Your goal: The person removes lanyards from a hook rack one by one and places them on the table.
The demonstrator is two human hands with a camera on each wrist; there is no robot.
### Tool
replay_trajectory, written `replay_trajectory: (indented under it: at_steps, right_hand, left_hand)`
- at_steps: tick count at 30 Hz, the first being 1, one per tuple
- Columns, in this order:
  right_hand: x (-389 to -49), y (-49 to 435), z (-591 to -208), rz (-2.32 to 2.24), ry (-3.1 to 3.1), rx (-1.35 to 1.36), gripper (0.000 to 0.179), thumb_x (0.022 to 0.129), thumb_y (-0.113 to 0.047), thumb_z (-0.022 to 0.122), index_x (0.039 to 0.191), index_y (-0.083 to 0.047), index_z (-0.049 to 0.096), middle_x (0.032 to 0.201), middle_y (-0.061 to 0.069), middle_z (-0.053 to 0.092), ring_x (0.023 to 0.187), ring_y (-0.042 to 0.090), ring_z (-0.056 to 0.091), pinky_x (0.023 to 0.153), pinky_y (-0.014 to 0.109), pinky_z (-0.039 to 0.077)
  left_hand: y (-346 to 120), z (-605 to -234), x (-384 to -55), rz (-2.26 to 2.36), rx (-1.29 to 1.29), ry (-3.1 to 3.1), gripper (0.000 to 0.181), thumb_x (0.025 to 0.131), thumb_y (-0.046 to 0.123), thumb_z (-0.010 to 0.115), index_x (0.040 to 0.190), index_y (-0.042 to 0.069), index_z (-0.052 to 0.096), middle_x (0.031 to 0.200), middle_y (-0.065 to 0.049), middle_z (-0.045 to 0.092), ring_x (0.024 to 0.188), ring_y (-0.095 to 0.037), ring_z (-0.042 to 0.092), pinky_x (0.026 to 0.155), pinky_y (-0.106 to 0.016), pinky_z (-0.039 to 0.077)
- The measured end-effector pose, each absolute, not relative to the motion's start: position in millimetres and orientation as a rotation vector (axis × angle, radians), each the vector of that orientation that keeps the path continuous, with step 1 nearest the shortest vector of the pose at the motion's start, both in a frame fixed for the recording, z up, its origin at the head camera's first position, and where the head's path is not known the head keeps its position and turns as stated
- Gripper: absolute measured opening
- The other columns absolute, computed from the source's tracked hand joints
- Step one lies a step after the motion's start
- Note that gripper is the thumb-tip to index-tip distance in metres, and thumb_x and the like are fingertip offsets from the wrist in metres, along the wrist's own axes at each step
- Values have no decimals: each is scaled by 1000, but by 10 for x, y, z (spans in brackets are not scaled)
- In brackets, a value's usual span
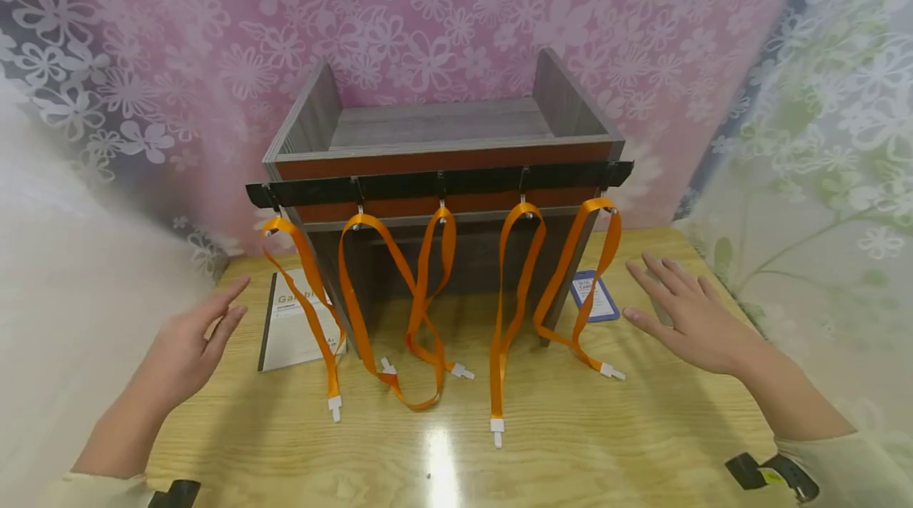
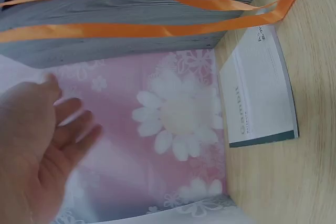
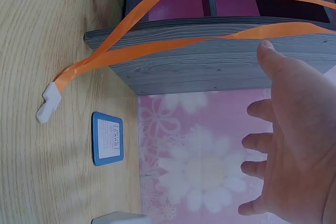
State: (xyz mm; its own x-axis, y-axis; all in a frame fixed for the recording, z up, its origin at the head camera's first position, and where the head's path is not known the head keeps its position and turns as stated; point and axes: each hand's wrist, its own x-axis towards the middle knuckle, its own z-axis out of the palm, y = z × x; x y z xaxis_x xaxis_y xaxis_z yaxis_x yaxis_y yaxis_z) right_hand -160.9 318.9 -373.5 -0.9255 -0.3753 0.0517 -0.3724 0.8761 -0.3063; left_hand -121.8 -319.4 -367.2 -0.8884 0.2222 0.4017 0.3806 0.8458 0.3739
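Observation:
Several orange lanyards (image 1: 497, 334) with white plastic clips hang from hooks on a black strip (image 1: 399, 188) across the front of a grey wooden shelf (image 1: 442, 124). My left hand (image 1: 189, 349) is held in the air left of the shelf, fingers apart and holding nothing. Nearest to it is a pale booklet (image 1: 296, 326) lettered "Gambit", partly behind the leftmost lanyard. On the other side, my right hand (image 1: 688, 318) hovers with spread fingers, touching nothing. A blue-framed card holder (image 3: 107, 139) lies near it on the table, beside the rightmost lanyard.
The wooden table (image 1: 399, 460) runs up to a pink flowered backdrop (image 1: 442, 9). Translucent flowered curtains (image 1: 842, 175) close in the sides. A pale object (image 3: 121, 217), cut off by the lower edge of the right wrist view, stands beyond the card holder.

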Motion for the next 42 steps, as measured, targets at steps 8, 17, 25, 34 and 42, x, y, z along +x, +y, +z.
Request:
replay_trajectory:
  at_steps: [8, 17, 25, 34, 42]
  right_hand:
    - [-1632, 3135, -3742, -557, 3111, -728, 72, 100, -37, 59, 160, -17, 25, 164, 20, 23, 145, 51, 23, 106, 74, 20]
    - [-1615, 2990, -3687, -921, 3147, -775, 67, 96, -20, 68, 155, -10, 38, 142, 15, 49, 125, 32, 48, 93, 39, 44]
    - [-1619, 2880, -3663, -1246, 3180, -809, 57, 90, -2, 71, 144, -6, 54, 109, 1, 62, 88, -5, 54, 78, 6, 45]
    - [-1594, 2802, -3638, -1312, 3153, -979, 61, 83, 10, 72, 141, -5, 57, 96, -12, 58, 74, 0, 50, 65, 12, 44]
    - [-1569, 2772, -3593, -1322, 3159, -1023, 61, 81, 10, 74, 138, -6, 60, 97, -12, 62, 77, -1, 53, 67, 11, 44]
  left_hand:
    - [-3111, -3682, -1445, -765, -393, -2340, 34, 87, -2, 73, 120, 4, 73, 105, -18, 75, 99, 31, 49, 75, 4, 40]
    - [-2844, -3576, -1530, -1145, -243, -2293, 23, 89, 5, 74, 111, 5, 77, 96, 36, 66, 84, 17, 65, 72, -4, 49]
    - [-2635, -3452, -1439, -1279, -252, -2297, 20, 89, 4, 74, 108, -2, 77, 90, 36, 68, 83, 12, 68, 71, -7, 52]
    - [-2454, -3373, -1413, -1107, -454, -2221, 19, 83, -10, 73, 98, 0, 80, 87, 12, 75, 75, 13, 65, 68, -6, 51]
    - [-2337, -3395, -1480, -1137, -388, -2075, 15, 76, -7, 79, 89, 1, 81, 78, -4, 78, 70, 14, 65, 65, -6, 50]
